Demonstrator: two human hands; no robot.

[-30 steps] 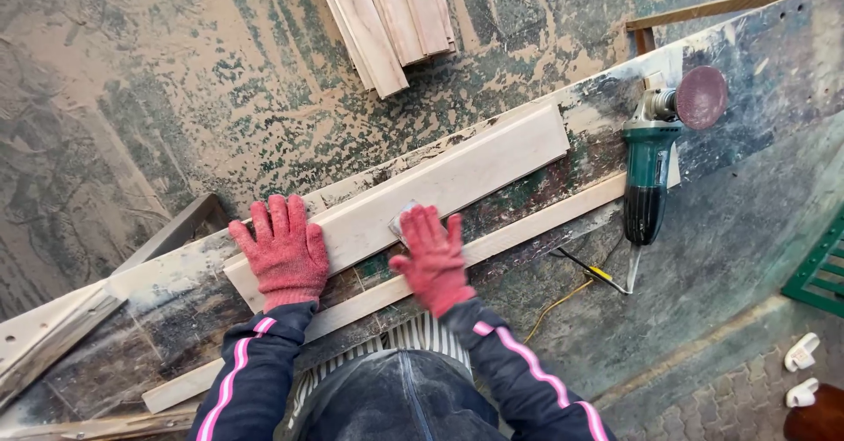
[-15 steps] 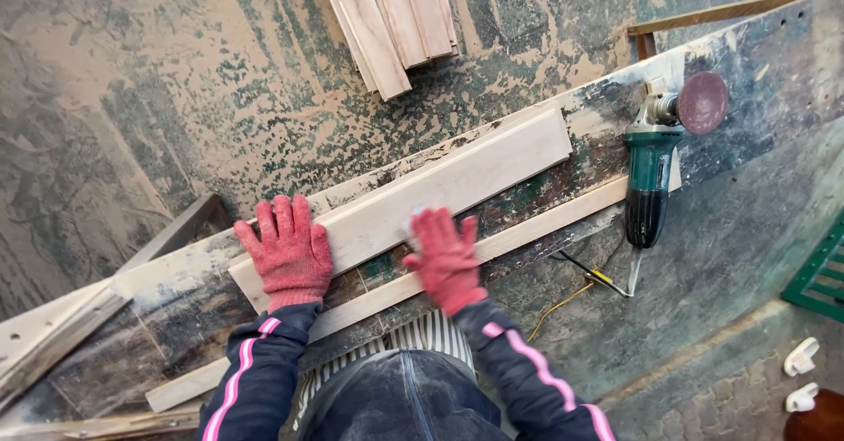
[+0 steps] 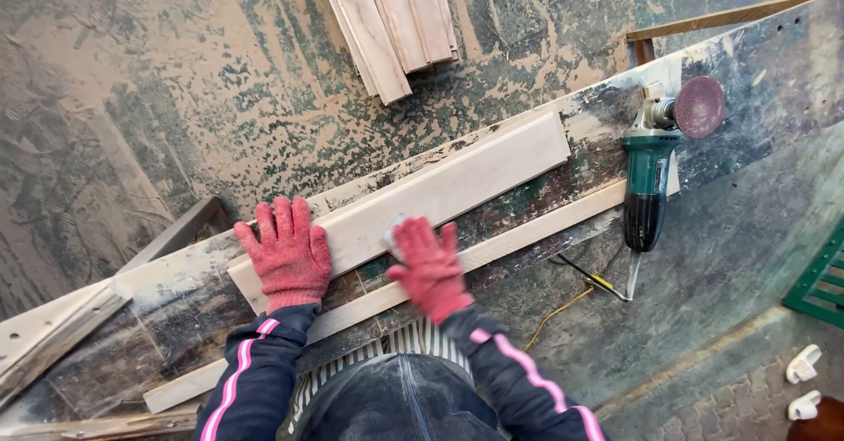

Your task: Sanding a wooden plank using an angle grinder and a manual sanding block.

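A long pale wooden board [image 3: 457, 182] lies slanted on a worn, paint-stained workbench [image 3: 774, 63]. My left hand [image 3: 285, 252], in a red knit glove, presses flat on the board's near left end. In a matching glove, my right hand [image 3: 428, 265] rests on the board's near edge and covers a small pale pad [image 3: 392, 229], only partly visible under the fingers. A thin wooden strip [image 3: 527, 230] runs parallel to the board, just in front of it.
A green angle grinder [image 3: 651, 173] with a reddish sanding disc lies on the bench to the right, its cord [image 3: 571, 291] trailing down. Several pale boards [image 3: 387, 14] are stacked on the dusty floor beyond. A green crate [image 3: 818, 278] sits at the right edge.
My right hand slid right along the board's edge, then back left. My left hand has stayed pressed on the board.
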